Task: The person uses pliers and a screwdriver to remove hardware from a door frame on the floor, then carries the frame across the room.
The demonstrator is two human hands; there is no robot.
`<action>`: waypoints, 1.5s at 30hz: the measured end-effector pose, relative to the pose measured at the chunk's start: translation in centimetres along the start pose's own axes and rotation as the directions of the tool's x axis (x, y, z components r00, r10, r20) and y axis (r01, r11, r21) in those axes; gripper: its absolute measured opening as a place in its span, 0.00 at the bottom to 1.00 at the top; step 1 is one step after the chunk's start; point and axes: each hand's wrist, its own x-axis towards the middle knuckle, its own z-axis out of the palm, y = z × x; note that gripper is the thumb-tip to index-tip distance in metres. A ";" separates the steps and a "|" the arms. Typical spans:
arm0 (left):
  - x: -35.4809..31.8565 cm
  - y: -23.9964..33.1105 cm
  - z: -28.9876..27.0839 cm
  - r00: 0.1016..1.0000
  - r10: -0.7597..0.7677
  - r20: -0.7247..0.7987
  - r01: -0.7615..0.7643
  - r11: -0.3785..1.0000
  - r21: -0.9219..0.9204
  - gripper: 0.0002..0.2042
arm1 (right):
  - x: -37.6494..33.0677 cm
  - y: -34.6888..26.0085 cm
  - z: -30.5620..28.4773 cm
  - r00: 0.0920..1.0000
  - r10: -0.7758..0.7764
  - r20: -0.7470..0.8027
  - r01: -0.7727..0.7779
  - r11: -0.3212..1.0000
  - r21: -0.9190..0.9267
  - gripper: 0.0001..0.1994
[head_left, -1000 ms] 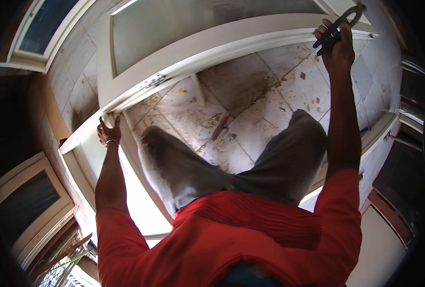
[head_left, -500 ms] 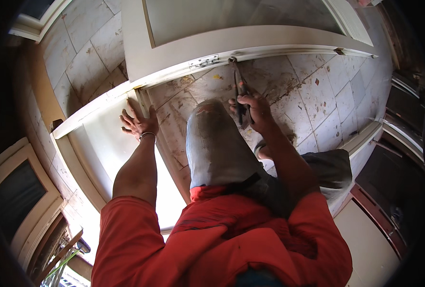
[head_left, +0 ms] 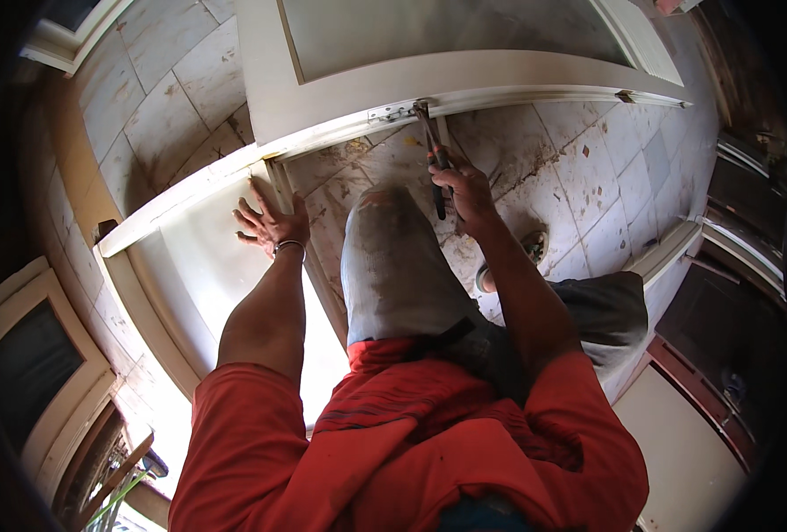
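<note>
With its fingers spread, my left hand (head_left: 272, 223) rests on a white framed panel (head_left: 203, 244), close to its far rail. A bracelet circles that wrist. My right hand (head_left: 466, 197) is closed around the handles of a pair of pincers (head_left: 430, 133), which point away from me. The pincers' jaws are at the right end of a metal hinge (head_left: 392, 113) on the near edge of a white-framed glass door (head_left: 500, 71). Whether the jaws grip the hinge or only touch it, I cannot tell.
Stained, dirty floor tiles (head_left: 580, 168) lie around my bent knee (head_left: 385, 257). Another white-framed panel with dark glass (head_left: 35, 363) stands at the left. To the right are a low ledge (head_left: 673, 253) and dark furniture (head_left: 717, 324).
My right hand has brought the pincers slightly left, and their jaws are now at the hinge's end. My left hand appears slightly farther right, still spread on the panel.
</note>
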 end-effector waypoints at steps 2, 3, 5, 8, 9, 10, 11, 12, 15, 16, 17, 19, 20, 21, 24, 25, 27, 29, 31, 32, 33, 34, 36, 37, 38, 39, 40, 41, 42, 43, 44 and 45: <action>-0.2 0.0 0.1 1.000 0.014 0.000 -0.014 1.000 -0.005 0.49 | 0.0 0.2 0.5 0.997 -0.063 -0.044 0.063 0.998 -0.011 0.24; -0.1 -0.1 0.0 1.000 0.013 0.013 -0.013 1.000 -0.010 0.50 | 0.1 0.3 0.9 0.997 -0.064 -0.040 0.063 0.998 -0.018 0.24; -0.1 -0.3 0.0 1.000 0.006 0.016 -0.006 1.000 -0.009 0.50 | -0.3 -0.1 2.4 0.991 -0.058 -0.123 0.044 0.992 -0.118 0.25; 0.0 -0.7 -0.1 1.000 0.001 0.009 -0.001 1.000 -0.013 0.50 | -1.1 -1.6 5.1 0.975 -0.036 -0.221 -0.017 0.971 -0.236 0.24; 0.0 -0.9 0.0 1.000 0.007 -0.002 -0.007 0.999 -0.035 0.49 | -1.0 -1.4 5.1 0.976 -0.040 -0.214 -0.013 0.971 -0.239 0.24; 0.0 -1.1 0.2 1.000 0.015 -0.012 -0.015 0.998 -0.055 0.49 | -0.7 -1.0 4.9 0.982 -0.032 -0.188 -0.017 0.968 -0.250 0.25; -0.1 -1.1 0.4 1.000 0.011 -0.014 -0.012 0.998 -0.059 0.49 | -0.3 -0.4 4.3 0.986 -0.025 -0.164 -0.019 0.964 -0.263 0.25; -0.1 -1.1 0.7 0.999 0.027 -0.029 -0.029 0.996 -0.079 0.49 | 0.1 0.4 3.9 0.987 -0.029 -0.161 -0.016 0.963 -0.267 0.25; 0.0 -0.6 0.4 0.999 0.025 -0.039 -0.029 0.995 -0.097 0.48 | 0.8 1.6 2.1 0.977 -0.094 -0.189 0.042 0.963 -0.265 0.21; -0.1 -0.9 0.3 1.000 0.009 -0.027 -0.011 0.996 -0.090 0.48 | -0.1 0.8 1.4 0.996 0.076 -0.054 -0.077 0.997 -0.019 0.19; -0.2 -1.0 0.4 0.999 0.007 -0.045 -0.011 0.995 -0.094 0.48 | -0.9 -0.1 0.9 0.972 0.208 0.109 -0.227 0.953 0.203 0.18; -0.1 -1.2 0.2 0.998 0.007 -0.059 -0.013 0.995 -0.098 0.48 | -2.3 -1.3 0.9 0.955 0.227 0.190 -0.284 0.884 0.371 0.19; -0.1 -1.2 0.2 0.997 0.021 -0.078 -0.029 0.995 -0.097 0.47 | -2.9 -1.7 0.8 0.937 0.224 0.267 -0.337 0.777 0.532 0.21; -0.3 -1.3 0.8 0.996 0.021 -0.083 -0.029 0.995 -0.095 0.47 | -3.2 -1.8 0.4 0.920 0.223 0.323 -0.375 0.745 0.552 0.25; -0.2 -0.6 0.4 0.999 0.003 -0.033 -0.005 0.997 -0.078 0.47 | -2.9 -1.0 -0.7 0.913 0.148 0.379 -0.342 0.785 0.517 0.29; -0.2 -0.7 0.4 0.999 0.007 -0.038 -0.010 0.997 -0.071 0.47 | -2.8 -0.5 -0.8 0.913 0.144 0.381 -0.342 0.779 0.525 0.29; -0.1 -0.7 0.6 0.999 0.003 -0.052 -0.006 0.998 -0.062 0.48 | -2.8 0.4 -1.0 0.924 0.180 0.337 -0.338 0.797 0.500 0.37; -0.3 -0.8 0.2 0.999 -0.001 -0.032 -0.002 0.997 -0.076 0.47 | -4.2 0.4 -0.1 0.930 0.198 0.308 -0.338 0.789 0.513 0.36; -0.1 -0.8 0.3 1.000 -0.004 -0.026 0.001 0.994 -0.106 0.47 | -5.0 1.3 -0.2 0.945 0.209 0.250 -0.306 0.831 0.464 0.32; -0.1 -0.8 0.5 1.000 0.004 -0.028 -0.006 0.995 -0.095 0.47 | -4.8 2.0 -0.5 0.946 0.209 0.249 -0.307 0.824 0.475 0.32; 0.0 -0.8 0.6 0.999 0.004 -0.055 -0.008 0.998 -0.069 0.48 | -4.6 2.8 -0.7 0.981 0.143 0.132 -0.171 0.958 0.231 0.28; -0.2 -0.5 0.8 0.997 0.002 -0.075 -0.006 0.999 -0.047 0.49 | -4.4 3.2 -1.2 0.998 0.046 0.035 -0.044 0.997 -0.056 0.25; -0.1 -0.3 0.8 0.997 0.009 -0.077 -0.012 0.999 -0.042 0.49 | -3.7 3.8 -2.4 0.994 0.099 -0.055 -0.108 0.971 -0.213 0.19; -0.1 -0.4 0.7 0.997 0.010 -0.082 -0.014 0.999 -0.041 0.49 | -3.9 2.8 -2.4 0.998 -0.039 -0.047 0.018 0.924 -0.382 0.18; -0.1 -0.6 0.8 0.997 0.012 -0.076 -0.015 0.999 -0.036 0.49 | -4.1 2.3 -2.5 0.985 -0.172 -0.014 0.138 0.832 -0.538 0.17; -0.2 -0.7 0.8 0.997 0.007 -0.080 -0.010 0.999 -0.042 0.49 | -4.4 3.2 -3.1 0.986 -0.165 -0.016 0.131 0.833 -0.537 0.17; -0.2 -0.5 0.8 0.996 0.008 -0.084 -0.012 0.998 -0.054 0.49 | -4.8 4.5 -3.9 0.983 -0.177 -0.044 0.129 0.842 -0.523 0.17; -0.3 -0.5 0.7 0.996 0.008 -0.085 -0.012 0.999 -0.046 0.49 | -4.9 5.5 -4.4 0.980 -0.190 -0.065 0.131 0.850 -0.510 0.18; -0.3 -0.4 0.8 0.997 0.008 -0.082 -0.012 0.999 -0.047 0.49 | -4.5 6.5 -4.7 0.980 -0.189 -0.065 0.130 0.849 -0.512 0.18; -0.3 -0.4 0.7 0.996 0.015 -0.092 -0.020 0.999 -0.045 0.49 | -4.2 6.6 -4.2 0.934 -0.358 0.011 0.293 0.746 -0.598 0.17; -0.3 -0.4 0.7 0.995 0.023 -0.102 -0.027 0.999 -0.043 0.49 | -3.3 6.4 -3.8 0.899 -0.433 0.063 0.372 0.681 -0.631 0.17; -0.3 -0.4 0.7 0.995 0.024 -0.101 -0.027 0.999 -0.027 0.49 | -2.5 6.4 -3.2 0.858 -0.503 0.108 0.441 0.611 -0.657 0.17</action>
